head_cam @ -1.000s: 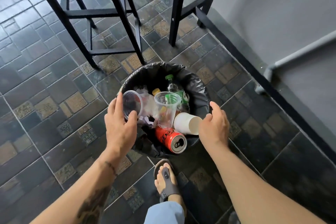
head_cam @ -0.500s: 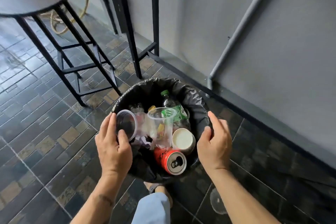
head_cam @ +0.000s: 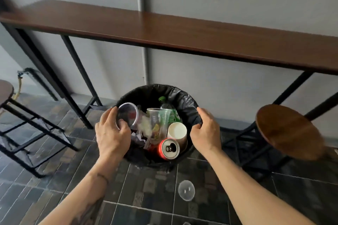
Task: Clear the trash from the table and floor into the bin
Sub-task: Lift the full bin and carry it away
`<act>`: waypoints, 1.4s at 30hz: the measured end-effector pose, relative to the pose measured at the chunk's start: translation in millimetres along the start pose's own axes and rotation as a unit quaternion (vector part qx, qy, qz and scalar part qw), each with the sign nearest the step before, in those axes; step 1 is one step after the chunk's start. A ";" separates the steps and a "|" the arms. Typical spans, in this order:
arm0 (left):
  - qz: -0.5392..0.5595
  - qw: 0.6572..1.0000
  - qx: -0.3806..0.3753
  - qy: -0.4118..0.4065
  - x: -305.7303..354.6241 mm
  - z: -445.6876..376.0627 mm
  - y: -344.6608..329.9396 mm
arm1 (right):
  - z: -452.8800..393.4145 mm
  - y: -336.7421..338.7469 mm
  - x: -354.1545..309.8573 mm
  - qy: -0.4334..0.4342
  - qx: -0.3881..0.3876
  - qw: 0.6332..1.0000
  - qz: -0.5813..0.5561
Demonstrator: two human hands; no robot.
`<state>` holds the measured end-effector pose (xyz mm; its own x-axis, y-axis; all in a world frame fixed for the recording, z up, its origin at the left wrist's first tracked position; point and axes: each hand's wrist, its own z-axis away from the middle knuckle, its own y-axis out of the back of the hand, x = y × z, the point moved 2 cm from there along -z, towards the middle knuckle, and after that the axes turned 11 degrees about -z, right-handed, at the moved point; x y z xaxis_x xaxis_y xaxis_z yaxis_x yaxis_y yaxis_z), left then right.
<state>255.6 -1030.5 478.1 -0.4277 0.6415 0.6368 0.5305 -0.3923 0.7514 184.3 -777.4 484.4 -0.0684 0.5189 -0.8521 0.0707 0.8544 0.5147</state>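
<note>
Both hands, left [head_cam: 112, 138] & right [head_cam: 205, 131], clamp bin [head_cam: 184, 100] rim; light, liner slippery, grip the rim.

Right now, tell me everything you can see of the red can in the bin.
The can is red with a silvery metal top, seemingly aluminium. Its top faces up toward the camera, tilted, and the mouth is open, with the pull tab still attached. It lies on the trash at the near side of the bin, close against the black liner. A white paper cup lies just behind it, seemingly touching, and a clear plastic cup lies to its left. Neither hand touches it. Any label text is hidden.
</note>
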 end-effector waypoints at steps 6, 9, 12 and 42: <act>0.012 0.990 -0.068 -0.121 87.3 -1.6 -1.2 | 13.4 84.1 -5.1 -0.036 0.105 0.994 0.004; 0.031 0.979 -0.094 -0.177 130.9 10.1 -6.6 | 27.8 126.0 -0.5 -0.061 0.161 0.985 0.002; 0.041 0.966 -0.116 -0.227 174.8 27.1 -18.0 | 42.0 168.7 10.5 -0.089 0.210 0.974 -0.008; 0.058 0.887 -0.358 -0.286 560.5 338.4 -291.6 | 28.0 617.6 296.8 -0.218 0.327 0.919 0.022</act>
<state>108.8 -333.4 557.6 0.1493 0.7182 0.6796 -0.1411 -0.6648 0.7336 235.5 -96.4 546.8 0.3436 0.3711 -0.8627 0.6570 0.5614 0.5032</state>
